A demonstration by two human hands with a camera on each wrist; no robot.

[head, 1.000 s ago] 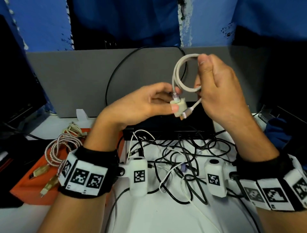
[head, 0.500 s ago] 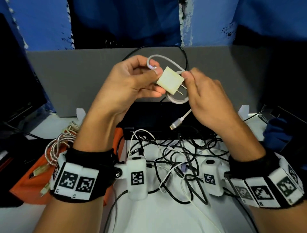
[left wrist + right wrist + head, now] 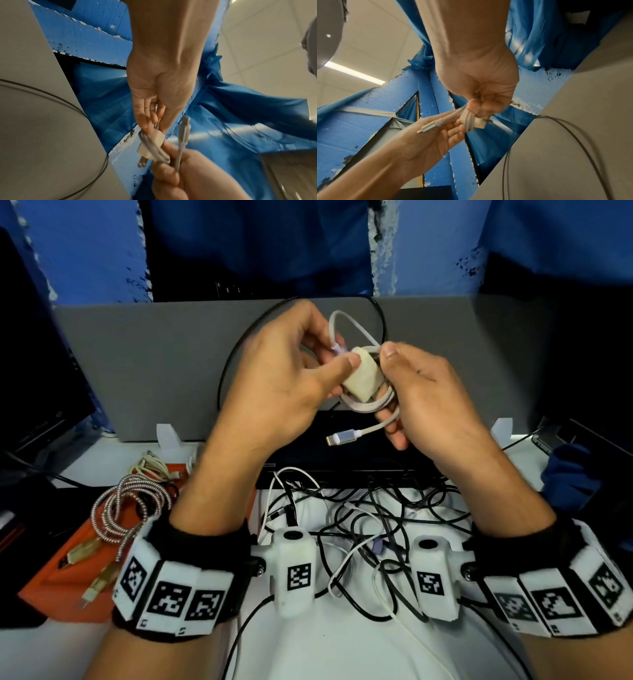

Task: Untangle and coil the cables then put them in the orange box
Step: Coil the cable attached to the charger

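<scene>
Partly done, by the look of it: at far left, a braided cable and a pale one already coiled in the orange box; mid-table, a black-and-white tangle untouched. Above, left hand pinching the white charger block; right hand curled round its nearly wound white cable.

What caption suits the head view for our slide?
Both hands, left and right, wrap a white cable around its charger above tangled cables.
</scene>
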